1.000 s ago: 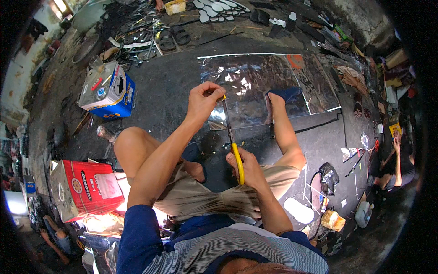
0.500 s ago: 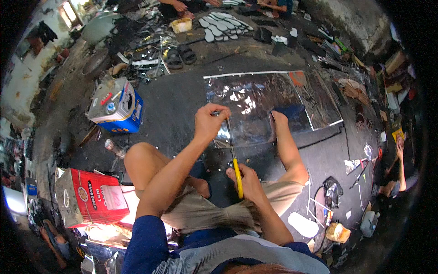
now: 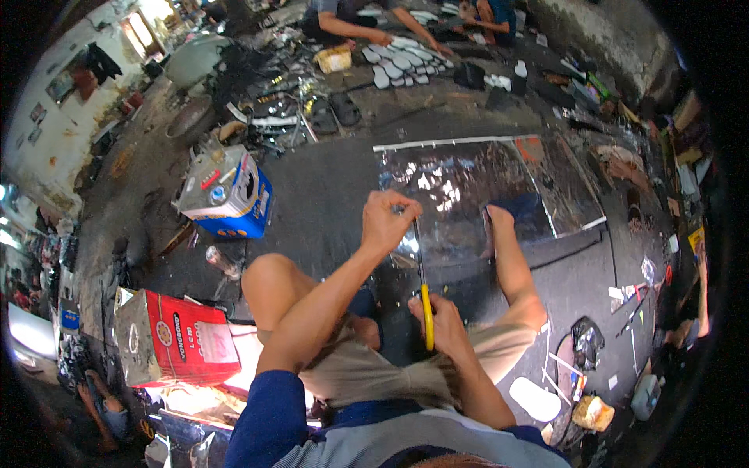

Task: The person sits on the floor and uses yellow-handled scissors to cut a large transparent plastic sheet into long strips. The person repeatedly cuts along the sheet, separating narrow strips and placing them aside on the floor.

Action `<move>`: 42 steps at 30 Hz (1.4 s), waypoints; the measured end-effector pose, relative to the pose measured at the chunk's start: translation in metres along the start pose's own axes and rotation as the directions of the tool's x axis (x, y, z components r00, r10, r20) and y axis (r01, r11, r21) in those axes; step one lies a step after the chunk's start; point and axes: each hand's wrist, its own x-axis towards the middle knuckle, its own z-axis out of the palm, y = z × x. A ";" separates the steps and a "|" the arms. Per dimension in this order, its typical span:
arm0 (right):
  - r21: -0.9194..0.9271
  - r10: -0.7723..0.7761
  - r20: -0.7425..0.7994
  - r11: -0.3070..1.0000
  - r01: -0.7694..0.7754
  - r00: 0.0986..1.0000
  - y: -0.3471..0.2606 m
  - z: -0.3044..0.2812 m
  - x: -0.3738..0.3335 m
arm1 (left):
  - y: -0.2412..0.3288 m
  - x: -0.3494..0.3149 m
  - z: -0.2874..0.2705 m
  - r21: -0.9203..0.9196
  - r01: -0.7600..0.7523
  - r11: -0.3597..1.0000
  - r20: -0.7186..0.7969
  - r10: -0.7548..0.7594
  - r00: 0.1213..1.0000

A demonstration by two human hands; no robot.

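Observation:
My right hand (image 3: 448,321) is closed round the yellow-handled scissors (image 3: 427,316), whose long blades point away from me. Beyond it, my left hand (image 3: 386,222) is raised with thumb and fingers pinched together by the blade tips. What those fingers hold is too small and dark to make out. Under and beyond the blades, a shiny clear plastic sheet (image 3: 460,175) with white edge strips lies flat on the dark floor mat (image 3: 312,179). My bare foot (image 3: 501,217) rests on the sheet's near right part.
At left stand a blue-and-white tin (image 3: 248,209) and a red tin (image 3: 187,335). White sole-shaped pieces (image 3: 402,61) lie at the back, near another person's arms (image 3: 355,30). A white insole (image 3: 535,399), a black plastic bag (image 3: 587,342) and a yellowish block (image 3: 593,413) lie at right.
The whole view has shifted, so the scene sits farther right and lower. My hands keep nearly the same pose by the sheet. At the back, more of another person's arms shows over the white pieces.

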 end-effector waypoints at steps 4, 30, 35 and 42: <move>-0.088 -0.033 0.021 0.996 0.035 0.999 -0.013 -0.003 0.001 | -0.012 0.005 0.002 -0.057 0.067 0.996 0.012 -0.066 0.998; -0.083 0.078 0.022 0.994 -0.076 0.997 -0.011 -0.014 -0.004 | 0.007 -0.011 0.000 -0.081 0.176 0.981 0.149 -0.163 0.975; -0.102 0.141 0.073 0.986 -0.133 0.987 -0.009 -0.018 0.000 | 0.000 -0.009 0.003 -0.078 0.193 0.978 0.181 -0.177 0.967; -0.090 0.112 0.054 0.990 -0.107 0.992 -0.005 -0.015 -0.001 | -0.008 -0.013 0.008 -0.084 0.206 0.975 0.180 -0.189 0.965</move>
